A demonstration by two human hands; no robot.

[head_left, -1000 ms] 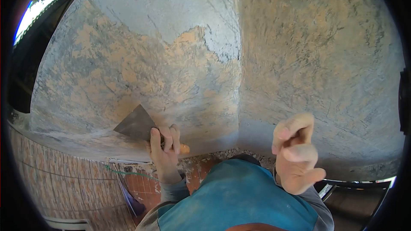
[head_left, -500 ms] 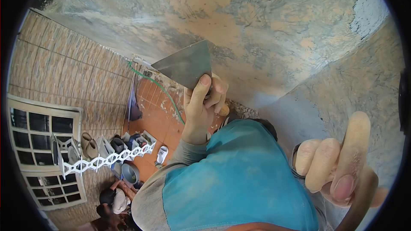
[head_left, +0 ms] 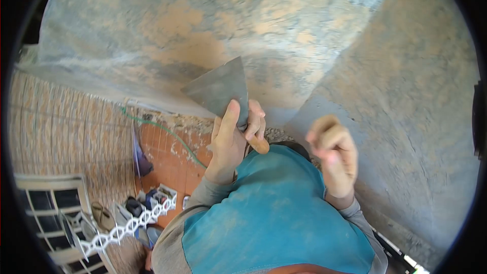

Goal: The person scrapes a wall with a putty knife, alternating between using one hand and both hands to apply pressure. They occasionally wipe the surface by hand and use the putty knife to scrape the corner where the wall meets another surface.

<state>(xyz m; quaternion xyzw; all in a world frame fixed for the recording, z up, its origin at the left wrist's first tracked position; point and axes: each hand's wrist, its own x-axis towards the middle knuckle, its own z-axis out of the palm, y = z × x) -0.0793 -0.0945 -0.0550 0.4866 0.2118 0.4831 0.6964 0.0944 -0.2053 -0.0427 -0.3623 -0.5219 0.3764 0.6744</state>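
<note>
My left hand (head_left: 231,139) is closed around a putty knife (head_left: 220,86), its thumb pressed against the broad, dusty metal blade. The blade points up and left toward the patchy plastered wall (head_left: 167,25), overlapping it in this view. Below my fingers the rounded end of the wooden handle (head_left: 259,145) sticks out. To the right, my right hand (head_left: 335,155) is raised in front of my chest, a little blurred. Its fingers are curled in toward the thumb, and nothing shows in them. Pale dust coats both hands.
A second plastered wall (head_left: 401,96) meets the first in a corner at right. On the left, a white rack (head_left: 122,228) holds shoes beside a tiled wall (head_left: 76,137) with a window. A green hose (head_left: 172,133) crosses the orange floor (head_left: 162,147), near rubble along the wall's foot.
My right hand has moved away from the camera, leftward and up, its extended finger now curled. The view has shifted; the putty knife stays in my left hand.
</note>
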